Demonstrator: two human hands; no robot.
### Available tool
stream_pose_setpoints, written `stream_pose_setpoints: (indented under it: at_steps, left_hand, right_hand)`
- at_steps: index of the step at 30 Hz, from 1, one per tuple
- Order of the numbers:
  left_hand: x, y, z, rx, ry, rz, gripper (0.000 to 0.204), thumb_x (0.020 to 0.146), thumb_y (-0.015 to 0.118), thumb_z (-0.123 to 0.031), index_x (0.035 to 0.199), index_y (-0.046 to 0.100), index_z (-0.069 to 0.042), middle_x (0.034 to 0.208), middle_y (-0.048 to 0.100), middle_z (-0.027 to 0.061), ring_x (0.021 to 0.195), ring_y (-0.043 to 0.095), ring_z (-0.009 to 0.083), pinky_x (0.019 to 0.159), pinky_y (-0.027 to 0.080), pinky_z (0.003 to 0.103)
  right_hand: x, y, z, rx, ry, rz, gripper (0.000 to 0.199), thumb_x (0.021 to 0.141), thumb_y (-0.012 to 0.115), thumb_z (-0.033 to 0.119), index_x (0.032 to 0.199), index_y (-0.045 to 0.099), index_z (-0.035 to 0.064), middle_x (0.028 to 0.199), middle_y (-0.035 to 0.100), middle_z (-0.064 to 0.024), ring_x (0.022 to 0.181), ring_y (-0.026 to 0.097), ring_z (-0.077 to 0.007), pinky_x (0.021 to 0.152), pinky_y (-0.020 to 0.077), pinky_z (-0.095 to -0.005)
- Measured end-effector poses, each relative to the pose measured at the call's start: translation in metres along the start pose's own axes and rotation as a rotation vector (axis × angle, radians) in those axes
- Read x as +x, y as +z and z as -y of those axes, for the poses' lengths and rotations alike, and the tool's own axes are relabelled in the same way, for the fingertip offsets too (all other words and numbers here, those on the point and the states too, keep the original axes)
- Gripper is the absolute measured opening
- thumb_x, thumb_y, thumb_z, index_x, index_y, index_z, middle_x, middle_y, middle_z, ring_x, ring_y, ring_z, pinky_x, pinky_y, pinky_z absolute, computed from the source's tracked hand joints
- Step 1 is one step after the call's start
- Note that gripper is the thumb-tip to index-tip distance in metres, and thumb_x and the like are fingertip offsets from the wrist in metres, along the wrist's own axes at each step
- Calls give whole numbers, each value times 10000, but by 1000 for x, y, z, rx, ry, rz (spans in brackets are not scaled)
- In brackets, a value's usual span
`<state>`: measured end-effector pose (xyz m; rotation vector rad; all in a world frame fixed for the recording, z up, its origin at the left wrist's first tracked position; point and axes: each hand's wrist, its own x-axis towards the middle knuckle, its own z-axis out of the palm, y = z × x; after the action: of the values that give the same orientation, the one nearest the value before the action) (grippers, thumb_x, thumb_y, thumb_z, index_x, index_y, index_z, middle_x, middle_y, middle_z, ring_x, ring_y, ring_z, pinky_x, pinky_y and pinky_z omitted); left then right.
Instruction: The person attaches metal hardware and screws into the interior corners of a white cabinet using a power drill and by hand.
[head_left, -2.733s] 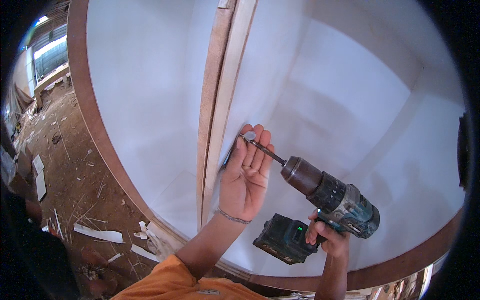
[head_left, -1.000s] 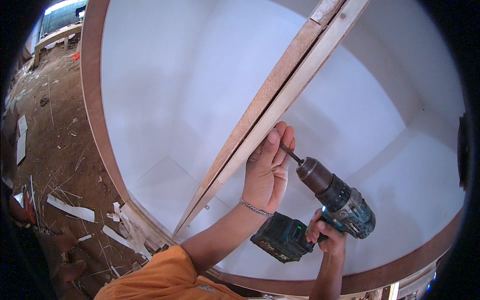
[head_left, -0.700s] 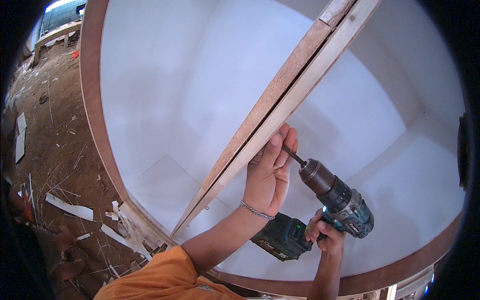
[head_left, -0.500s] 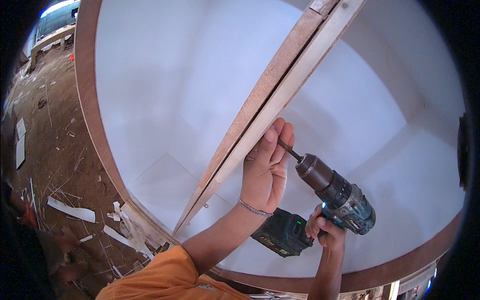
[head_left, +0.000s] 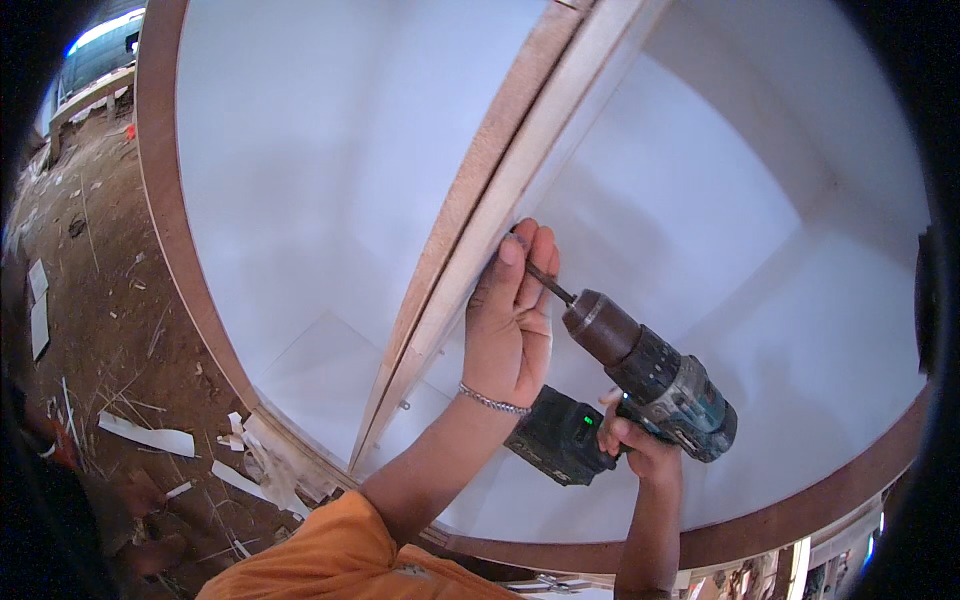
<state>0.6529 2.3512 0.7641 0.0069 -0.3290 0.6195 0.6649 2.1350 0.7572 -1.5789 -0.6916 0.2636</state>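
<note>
Teal-and-black cordless drill [head_left: 650,375] is in the right hand [head_left: 645,448], fingers wrapped round its handle, held up in front of the white interior panel [head_left: 280,150]. Prob. heavy & stiff, w/ much of the weight in the blocky black battery [head_left: 560,435]; best hold is the handle. The slim dark metal bit [head_left: 550,284] looks rigid, maybe slick; steady near its tip, lightly.

Left hand [head_left: 508,335] is palm up, fingers nearly straight, thumb pinched to fingertips on a small grey piece [head_left: 517,240] (mostly hidden, can't tell exactly what). It's at the bit's end, beside the pale wooden strip [head_left: 535,140]; contact w/ the wood is unclear.

Panel looks smooth, framed by a reddish-brown wooden rim [head_left: 160,130]. Beyond, a brown dirt floor [head_left: 110,300] w/ white offcuts [head_left: 147,436], etc.
</note>
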Motion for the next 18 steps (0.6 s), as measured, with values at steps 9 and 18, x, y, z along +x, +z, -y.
stream_pose_setpoints:
  at_steps: [9,18]
  left_hand:
    - [-44,-32,-7,775,-235,214,426,930,633,-189,1301,484,-44,1189,643,102,1131,607,214,967,485,313]
    - [3,101,-76,2638,1056,1112,351,741,745,-127,1088,694,-133,1006,644,22,920,577,202,814,456,358]
  right_hand:
    - [-46,11,-119,295,-43,-126,410,742,775,163,1061,585,-12,655,547,-49,528,526,-171,570,477,-351]
    - [-138,-5,-230,555,450,-405,346,733,731,62,1039,581,-2,707,552,-44,519,496,-150,574,492,-334]
